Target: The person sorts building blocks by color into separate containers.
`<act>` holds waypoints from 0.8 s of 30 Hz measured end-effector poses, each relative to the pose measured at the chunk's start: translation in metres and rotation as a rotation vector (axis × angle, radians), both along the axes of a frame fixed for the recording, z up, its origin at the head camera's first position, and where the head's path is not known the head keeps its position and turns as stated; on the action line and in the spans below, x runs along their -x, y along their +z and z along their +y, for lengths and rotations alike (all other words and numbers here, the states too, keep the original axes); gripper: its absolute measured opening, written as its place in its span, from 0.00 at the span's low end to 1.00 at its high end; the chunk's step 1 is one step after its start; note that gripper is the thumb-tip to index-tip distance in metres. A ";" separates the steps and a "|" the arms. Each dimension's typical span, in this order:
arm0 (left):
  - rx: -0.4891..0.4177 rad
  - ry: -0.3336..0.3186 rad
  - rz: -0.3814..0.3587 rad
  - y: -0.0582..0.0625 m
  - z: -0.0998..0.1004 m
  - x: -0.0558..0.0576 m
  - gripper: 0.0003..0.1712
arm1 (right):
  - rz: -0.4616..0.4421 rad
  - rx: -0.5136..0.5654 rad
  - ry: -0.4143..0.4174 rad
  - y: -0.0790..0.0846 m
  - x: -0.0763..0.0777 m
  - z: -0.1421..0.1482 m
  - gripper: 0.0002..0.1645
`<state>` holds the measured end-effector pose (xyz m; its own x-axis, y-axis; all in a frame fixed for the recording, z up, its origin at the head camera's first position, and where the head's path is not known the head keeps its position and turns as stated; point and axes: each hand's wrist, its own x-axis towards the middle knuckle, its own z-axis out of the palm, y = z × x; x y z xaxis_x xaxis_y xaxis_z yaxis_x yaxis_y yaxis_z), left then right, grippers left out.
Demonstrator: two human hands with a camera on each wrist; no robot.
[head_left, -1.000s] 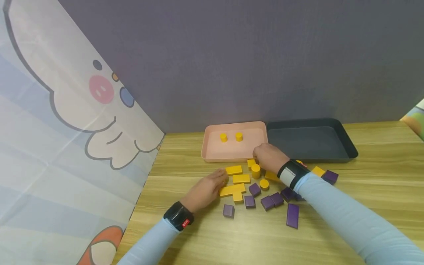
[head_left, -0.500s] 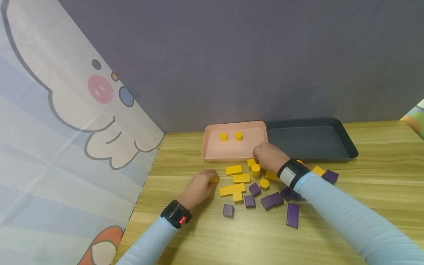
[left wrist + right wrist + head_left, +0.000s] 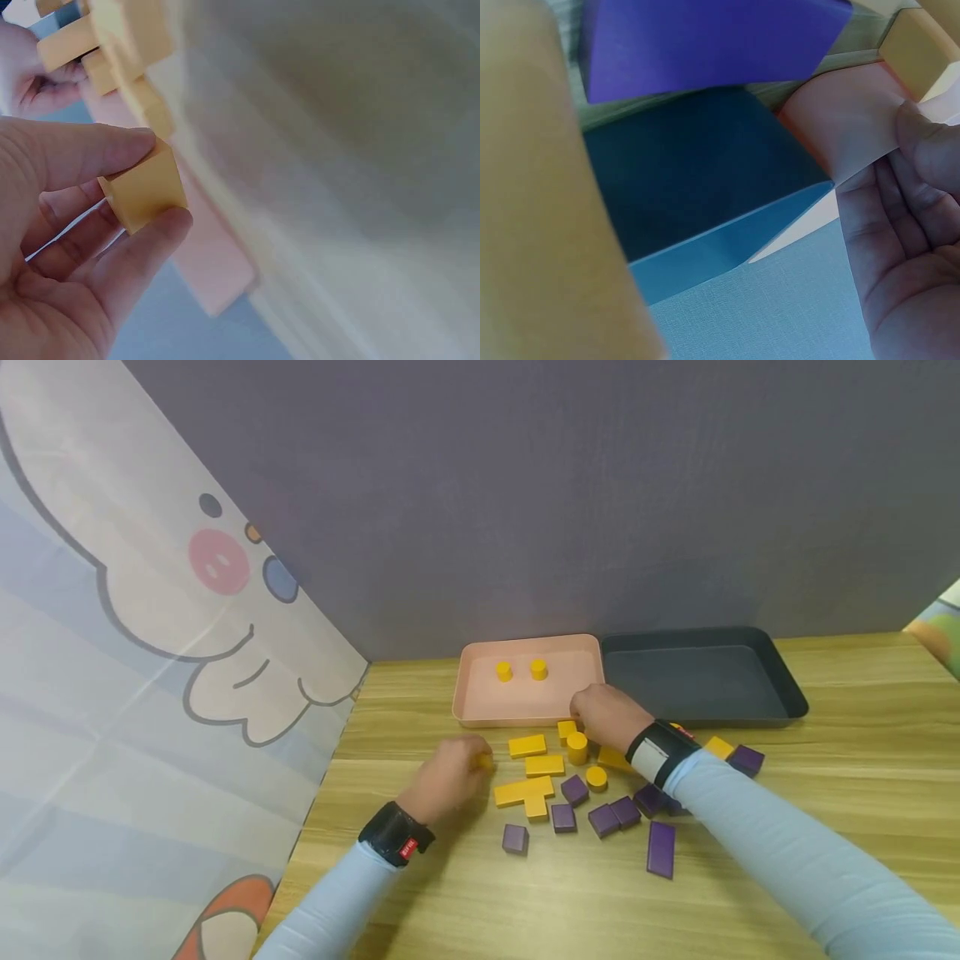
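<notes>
My left hand point(image 3: 447, 777) is left of the scattered blocks in the head view. It pinches a small yellow block point(image 3: 150, 184) between thumb and fingers, as the left wrist view shows. My right hand point(image 3: 611, 717) grips the front rim of the pink tray point(image 3: 480, 710) near its right corner. In the right wrist view, the thumb lies outside the tray wall point(image 3: 847, 112) and the fingers behind its rim. Two yellow cylinders point(image 3: 504, 672) stand inside the pink tray. Beside my right hand are a yellow cube point(image 3: 567, 732) and a yellow cylinder point(image 3: 577, 748) on the table.
A dark tray point(image 3: 690, 681) adjoins the pink one on the right. Flat yellow blocks point(image 3: 544, 766) and purple blocks point(image 3: 515, 839) lie scattered on the wooden table in front. Some are partly covered by my right forearm. A grey wall point(image 3: 525, 510) rises behind the trays.
My left hand has drawn back left from the yellow blocks, and a yellow block now shows in its fingers. The right hand keeps its place at the tray rim.
</notes>
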<state>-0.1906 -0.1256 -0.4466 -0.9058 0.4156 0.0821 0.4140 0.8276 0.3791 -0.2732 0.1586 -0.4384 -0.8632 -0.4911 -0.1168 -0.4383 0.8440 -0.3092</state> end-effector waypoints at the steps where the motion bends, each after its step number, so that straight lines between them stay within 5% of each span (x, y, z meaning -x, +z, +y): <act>1: -0.008 0.001 0.012 0.003 0.000 0.002 0.13 | 0.000 0.000 0.000 0.000 0.000 0.000 0.09; 12: -0.078 0.038 0.171 0.034 0.004 0.037 0.16 | -0.015 0.008 -0.004 0.000 0.000 0.000 0.08; 17: -0.099 0.055 0.195 0.038 0.008 0.056 0.15 | -0.001 0.001 0.000 0.001 0.001 0.001 0.08; 24: -0.190 0.175 0.185 0.034 0.013 0.078 0.15 | -0.013 -0.009 -0.007 0.002 0.001 -0.002 0.05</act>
<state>-0.2683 -0.1122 -0.4121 -0.9247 0.2158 0.3135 0.3477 0.8140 0.4654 -0.2740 0.1564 -0.4366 -0.8652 -0.4836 -0.1325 -0.4280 0.8499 -0.3073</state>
